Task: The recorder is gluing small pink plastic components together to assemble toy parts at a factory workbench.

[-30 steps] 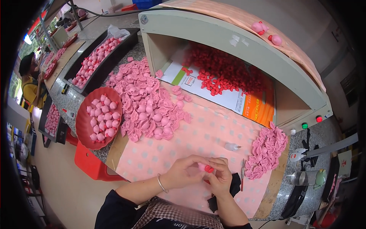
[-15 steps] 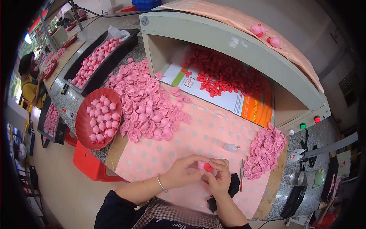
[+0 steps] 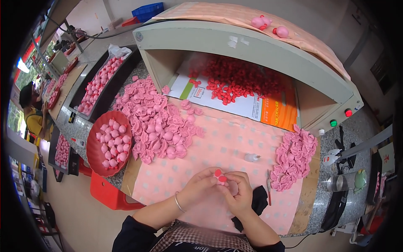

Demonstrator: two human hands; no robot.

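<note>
Both hands are up close together at the near edge of the surface point(image 3: 235, 138), over the pink dotted cloth point(image 3: 218, 155) that covers it. The left hand point(image 3: 200, 185) is curled nearly closed, fingertips pinching a small pink piece point(image 3: 220, 180) with 2 little red bits point(image 3: 220, 175) sitting on top of it. The right hand point(image 3: 238, 194) cups in from the other side, fingers bent round the same piece, so the 2 hands meet on it just in front of the body. It looks tiny and very light, and probably soft and a bit squashy, like moulded rubbery plastic; that is a judgement from how the loose ones slump in the heaps. A hard squeeze could deform it, and the red bits look easy to knock off, so the sides of the pink body seem the safest place to hold, with fingertips only. To the left lies a big pile of pink shells point(image 3: 155, 124), and beside it a red round tray point(image 3: 110, 143) of rounder pink pieces. To the right is a smaller pink pile point(image 3: 294, 157). Under the hood at the back, red parts point(image 3: 239, 82) are spread over printed sheets. A small clear bottle point(image 3: 251, 157) lies just beyond the hands, and thin tweezers point(image 3: 268, 187) lie near the right hand.
</note>
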